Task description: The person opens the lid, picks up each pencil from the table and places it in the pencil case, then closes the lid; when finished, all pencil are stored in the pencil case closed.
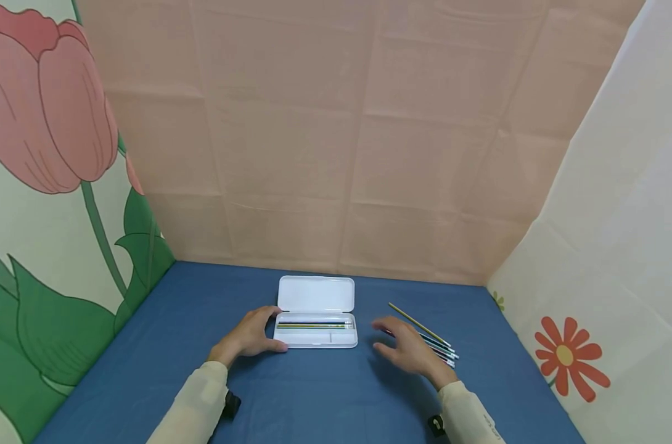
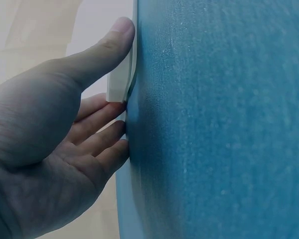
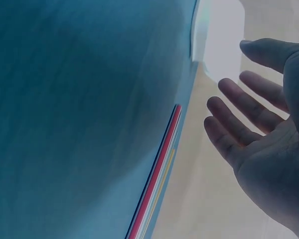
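Note:
A white pencil case [image 1: 316, 337] lies with its lid [image 1: 316, 293] folded back. Several pencils [image 1: 308, 325] lie lengthwise in its rear compartment. At the case's left end, my left hand [image 1: 253, 333] grips it, thumb along the front edge and fingers toward the back; the left wrist view shows the thumb [image 2: 107, 47] against the case's side [image 2: 120, 79]. My right hand [image 1: 408, 350] hovers to the right of the case, over loose pencils [image 1: 441, 353], partly hiding them. In the right wrist view its fingers [image 3: 239, 114] are spread and hold nothing.
A yellow pencil [image 1: 416, 322] lies slanted, a little apart from the loose bunch. The blue tabletop [image 1: 314, 394] meets a beige cloth wall [image 1: 336, 154] behind, a tulip-printed wall [image 1: 47, 111] at left and a white flower-printed wall [image 1: 608, 246] at right.

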Action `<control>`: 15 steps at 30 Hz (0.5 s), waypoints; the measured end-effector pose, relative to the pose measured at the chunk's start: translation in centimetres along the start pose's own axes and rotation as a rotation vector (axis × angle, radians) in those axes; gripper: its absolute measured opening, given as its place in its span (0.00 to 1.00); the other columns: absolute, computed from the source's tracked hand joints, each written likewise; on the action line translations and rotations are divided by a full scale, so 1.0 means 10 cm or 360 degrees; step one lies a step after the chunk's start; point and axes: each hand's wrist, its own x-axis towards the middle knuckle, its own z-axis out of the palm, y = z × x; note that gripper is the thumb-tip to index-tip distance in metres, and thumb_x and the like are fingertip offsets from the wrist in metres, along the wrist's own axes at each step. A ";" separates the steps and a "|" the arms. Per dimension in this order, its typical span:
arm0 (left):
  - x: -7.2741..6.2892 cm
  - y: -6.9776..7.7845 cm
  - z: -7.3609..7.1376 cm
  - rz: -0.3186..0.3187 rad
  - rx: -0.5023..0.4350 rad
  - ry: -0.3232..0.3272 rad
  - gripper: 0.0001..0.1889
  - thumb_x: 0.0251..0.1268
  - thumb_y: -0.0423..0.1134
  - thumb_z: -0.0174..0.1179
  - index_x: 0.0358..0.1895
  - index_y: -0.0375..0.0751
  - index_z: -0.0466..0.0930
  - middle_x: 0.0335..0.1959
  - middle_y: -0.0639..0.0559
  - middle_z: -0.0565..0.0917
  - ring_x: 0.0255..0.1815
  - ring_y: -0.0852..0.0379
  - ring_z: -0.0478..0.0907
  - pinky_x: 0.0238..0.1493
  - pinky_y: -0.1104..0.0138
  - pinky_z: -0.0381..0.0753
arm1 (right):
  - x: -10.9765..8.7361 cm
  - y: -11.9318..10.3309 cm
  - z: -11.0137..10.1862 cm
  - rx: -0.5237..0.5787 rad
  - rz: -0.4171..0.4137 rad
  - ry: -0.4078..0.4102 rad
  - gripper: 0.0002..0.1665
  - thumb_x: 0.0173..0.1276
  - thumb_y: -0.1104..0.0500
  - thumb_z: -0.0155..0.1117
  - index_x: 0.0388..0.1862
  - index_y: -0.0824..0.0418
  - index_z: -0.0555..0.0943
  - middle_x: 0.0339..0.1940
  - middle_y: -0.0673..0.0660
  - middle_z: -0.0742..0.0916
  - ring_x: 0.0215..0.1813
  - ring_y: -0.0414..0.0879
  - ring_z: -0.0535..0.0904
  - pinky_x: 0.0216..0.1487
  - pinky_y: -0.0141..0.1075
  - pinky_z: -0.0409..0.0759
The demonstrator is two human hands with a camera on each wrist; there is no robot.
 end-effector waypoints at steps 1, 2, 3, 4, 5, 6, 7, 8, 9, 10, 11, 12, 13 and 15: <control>0.00 0.00 0.00 0.0000 0.0000 -0.0001 0.52 0.57 0.50 0.89 0.82 0.35 0.72 0.84 0.30 0.74 0.85 0.28 0.70 0.85 0.31 0.71 | -0.03 0.02 -0.01 -0.0004 0.0003 0.0001 0.24 0.79 0.59 0.76 0.70 0.62 0.86 0.66 0.59 0.91 0.68 0.60 0.90 0.69 0.57 0.89; 0.00 0.00 0.00 0.0000 -0.0003 -0.0002 0.52 0.57 0.50 0.89 0.82 0.35 0.72 0.85 0.30 0.74 0.85 0.27 0.70 0.85 0.31 0.71 | -0.06 0.04 -0.03 0.0000 0.0007 0.0001 0.24 0.79 0.59 0.76 0.69 0.63 0.86 0.66 0.60 0.91 0.68 0.60 0.90 0.69 0.58 0.89; 0.00 0.01 0.00 -0.0001 -0.0005 -0.0002 0.52 0.57 0.49 0.89 0.82 0.35 0.72 0.85 0.30 0.73 0.86 0.27 0.70 0.85 0.31 0.70 | -0.08 0.07 -0.05 0.0010 0.0007 0.0004 0.24 0.79 0.60 0.77 0.69 0.63 0.86 0.65 0.61 0.91 0.67 0.60 0.90 0.69 0.59 0.89; 0.00 0.01 0.00 -0.0001 -0.0008 -0.0002 0.52 0.57 0.49 0.89 0.82 0.35 0.72 0.85 0.30 0.73 0.86 0.27 0.70 0.85 0.31 0.70 | -0.11 0.09 -0.07 0.0018 0.0000 0.0007 0.24 0.78 0.60 0.77 0.69 0.63 0.86 0.65 0.62 0.91 0.67 0.61 0.90 0.69 0.60 0.89; 0.00 0.01 0.00 -0.0002 -0.0010 -0.0002 0.52 0.57 0.49 0.89 0.82 0.35 0.72 0.85 0.30 0.73 0.86 0.27 0.70 0.85 0.31 0.70 | -0.13 0.11 -0.09 0.0012 -0.0006 0.0011 0.24 0.77 0.60 0.77 0.69 0.63 0.86 0.65 0.62 0.92 0.67 0.61 0.90 0.69 0.60 0.88; 0.00 0.01 0.00 -0.0002 -0.0011 -0.0003 0.52 0.58 0.49 0.89 0.82 0.35 0.72 0.85 0.30 0.73 0.86 0.27 0.70 0.85 0.31 0.70 | -0.16 0.14 -0.10 -0.0009 -0.0004 0.0018 0.24 0.77 0.60 0.78 0.68 0.63 0.86 0.65 0.62 0.92 0.67 0.61 0.90 0.69 0.60 0.88; 0.00 0.01 0.00 -0.0003 -0.0012 -0.0005 0.52 0.58 0.49 0.89 0.82 0.35 0.72 0.85 0.30 0.73 0.86 0.27 0.70 0.85 0.30 0.70 | -0.18 0.16 -0.12 -0.0035 -0.0006 0.0026 0.24 0.76 0.59 0.79 0.68 0.62 0.87 0.64 0.61 0.92 0.66 0.60 0.90 0.69 0.59 0.88; 0.00 0.01 0.00 -0.0005 -0.0011 -0.0005 0.52 0.58 0.50 0.89 0.82 0.35 0.72 0.85 0.30 0.73 0.86 0.27 0.70 0.85 0.30 0.70 | -0.20 0.18 -0.14 -0.0057 0.0005 0.0033 0.25 0.76 0.58 0.79 0.68 0.62 0.87 0.64 0.60 0.92 0.66 0.59 0.90 0.69 0.59 0.88; 0.00 0.01 0.00 -0.0006 -0.0011 -0.0005 0.52 0.58 0.50 0.89 0.82 0.35 0.72 0.85 0.30 0.73 0.85 0.27 0.70 0.85 0.30 0.70 | -0.23 0.20 -0.15 -0.0080 0.0023 0.0037 0.25 0.75 0.57 0.80 0.68 0.61 0.87 0.64 0.59 0.92 0.67 0.59 0.90 0.70 0.59 0.87; 0.00 0.00 0.00 -0.0007 -0.0012 -0.0005 0.52 0.58 0.50 0.89 0.82 0.36 0.72 0.85 0.30 0.73 0.85 0.27 0.70 0.85 0.30 0.70 | -0.25 0.23 -0.17 -0.0110 0.0041 0.0037 0.26 0.75 0.56 0.80 0.68 0.61 0.87 0.65 0.57 0.92 0.67 0.59 0.90 0.70 0.59 0.87; 0.00 0.00 0.00 -0.0007 -0.0008 -0.0006 0.52 0.58 0.50 0.89 0.82 0.36 0.72 0.85 0.31 0.73 0.85 0.27 0.70 0.85 0.30 0.70 | -0.28 0.26 -0.18 -0.0139 0.0068 0.0033 0.26 0.75 0.55 0.80 0.69 0.60 0.87 0.65 0.56 0.92 0.67 0.58 0.90 0.70 0.60 0.86; 0.00 0.00 0.00 -0.0007 -0.0006 -0.0008 0.52 0.58 0.50 0.89 0.82 0.36 0.72 0.85 0.31 0.73 0.85 0.27 0.70 0.85 0.30 0.70 | -0.30 0.28 -0.19 -0.0155 0.0093 0.0028 0.27 0.75 0.54 0.81 0.69 0.60 0.87 0.65 0.56 0.92 0.67 0.58 0.89 0.69 0.61 0.86; 0.01 0.00 0.00 -0.0005 -0.0004 -0.0007 0.52 0.58 0.50 0.89 0.82 0.36 0.72 0.85 0.31 0.73 0.85 0.27 0.70 0.85 0.30 0.71 | -0.32 0.30 -0.21 -0.0150 0.0113 0.0018 0.27 0.75 0.54 0.80 0.69 0.60 0.87 0.65 0.56 0.92 0.68 0.59 0.89 0.70 0.62 0.86; 0.01 0.00 0.00 -0.0005 -0.0002 -0.0008 0.52 0.58 0.50 0.89 0.82 0.36 0.72 0.85 0.31 0.73 0.85 0.27 0.70 0.85 0.30 0.71 | -0.35 0.35 -0.24 -0.0144 0.0158 -0.0006 0.28 0.76 0.54 0.80 0.71 0.61 0.86 0.67 0.57 0.92 0.70 0.60 0.88 0.71 0.65 0.85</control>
